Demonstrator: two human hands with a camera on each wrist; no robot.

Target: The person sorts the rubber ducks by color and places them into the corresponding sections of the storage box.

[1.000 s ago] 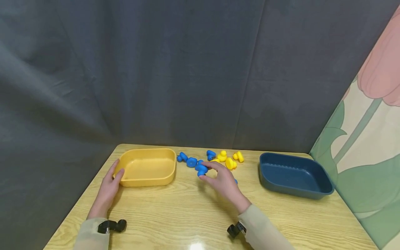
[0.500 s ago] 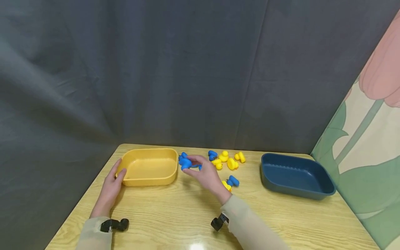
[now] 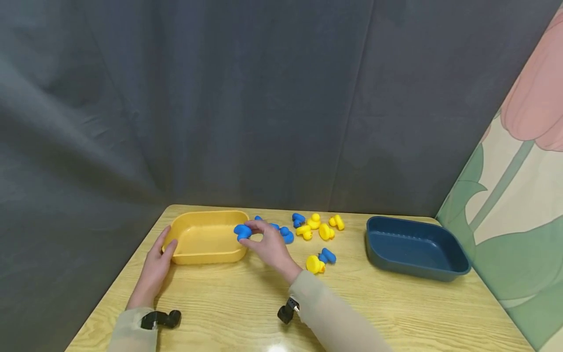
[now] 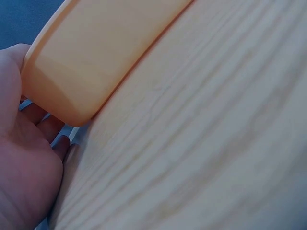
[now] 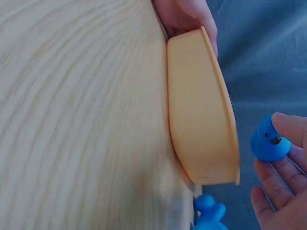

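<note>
Head view: right hand (image 3: 268, 247) pinches blue duck (image 3: 242, 231) over yellow tray (image 3: 206, 254), at its 3 o'clock rim. Left hand (image 3: 155, 264) rests on tray's 9 o'clock end, fingers relaxed.

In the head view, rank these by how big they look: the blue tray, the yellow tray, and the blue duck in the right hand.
1. blue tray, though it looks only somewhat larger than the yellow one
2. yellow tray
3. blue duck, by far the smallest, pinched by the right hand
</note>
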